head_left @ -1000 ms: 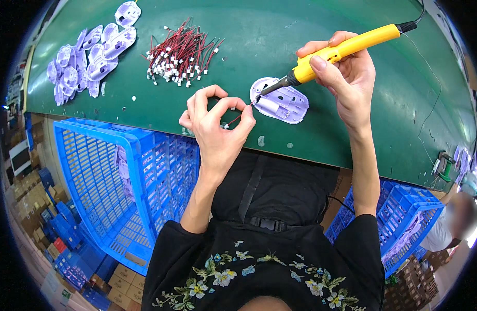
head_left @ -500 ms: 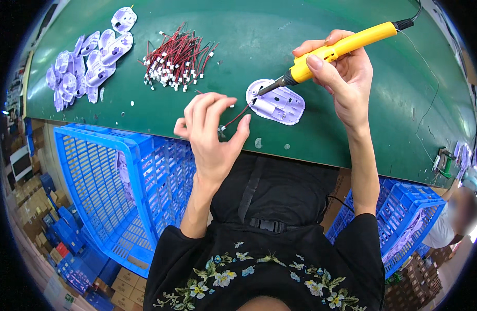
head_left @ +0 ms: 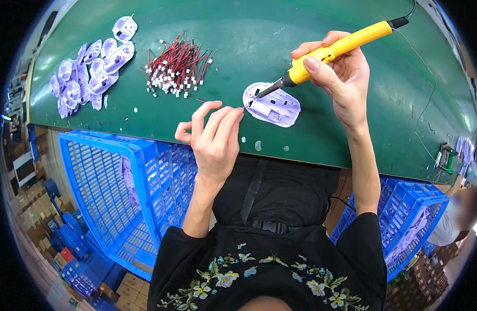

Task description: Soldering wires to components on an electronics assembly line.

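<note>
My right hand (head_left: 344, 72) grips a yellow soldering iron (head_left: 347, 45), its dark tip resting at the left end of a pale lavender plastic shell (head_left: 274, 106) on the green table. At that same end, my left hand (head_left: 213, 129) has thumb and index finger drawn together at a short red wire (head_left: 245, 107) that runs into the shell. The wire's white connector is hidden behind the fingers. Another red wire end (head_left: 201, 100) shows just beyond the left knuckles. The shell lies with its hollow, ribbed inside facing up.
A heap of red-and-black wires with white connectors (head_left: 179, 67) lies at the back left, beside piled lavender shells (head_left: 75, 85). Blue crates (head_left: 140, 150) stand below the table edge on both sides. A green solder spool holder (head_left: 446, 160) sits far right; a person (head_left: 451, 217) is beyond.
My left thumb and fingers have closed at the wire beside the shell, where the hand was spread before. The iron's tip stays on the shell's left end.
</note>
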The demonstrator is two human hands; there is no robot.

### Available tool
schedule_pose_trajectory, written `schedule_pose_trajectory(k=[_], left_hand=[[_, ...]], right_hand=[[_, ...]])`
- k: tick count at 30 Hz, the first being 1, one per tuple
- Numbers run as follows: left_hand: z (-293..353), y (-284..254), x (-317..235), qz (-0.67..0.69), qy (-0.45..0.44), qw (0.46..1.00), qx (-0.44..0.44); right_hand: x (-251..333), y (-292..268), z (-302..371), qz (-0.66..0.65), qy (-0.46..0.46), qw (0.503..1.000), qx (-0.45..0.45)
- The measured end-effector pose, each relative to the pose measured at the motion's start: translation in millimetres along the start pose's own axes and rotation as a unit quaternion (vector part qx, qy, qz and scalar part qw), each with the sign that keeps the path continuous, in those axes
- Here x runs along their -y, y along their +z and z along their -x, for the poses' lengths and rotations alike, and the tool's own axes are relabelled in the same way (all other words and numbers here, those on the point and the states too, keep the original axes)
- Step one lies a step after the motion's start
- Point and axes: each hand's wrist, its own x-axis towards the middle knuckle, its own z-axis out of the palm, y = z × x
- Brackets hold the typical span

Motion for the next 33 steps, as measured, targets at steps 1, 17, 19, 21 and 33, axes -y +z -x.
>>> schedule_pose_trajectory(k=[1, 17, 19, 21, 33], left_hand=[[-0.5, -0.6, 0.4, 0.02, -0.004, 1.0, 0.004], [9.9, -7.1, -35.6, 0.105, -0.053, 0.993, 0.005], [15.6, -0.6, -39.0, 0.111, -0.051, 0.993, 0.002], [21.1, 5.4, -38.8, 0.13, -0.062, 0.989, -0.014], [25.7, 11.0, -38.7, 0.183, -0.087, 0.979, -0.008]], right_hand=[[0.8, -0.3, 0.0, 0.003, -0.002, 1.0, 0.0], [14.6, -37.4, 21.9, 0.008, 0.054, 0.999, 0.006], [7.8, -39.7, 22.2, 0.029, 0.06, 0.997, -0.032], [2.7, -43.4, 20.0, 0.008, 0.068, 0.997, -0.04], [-3.4, -44.3, 22.0, 0.008, 0.092, 0.996, 0.008]])
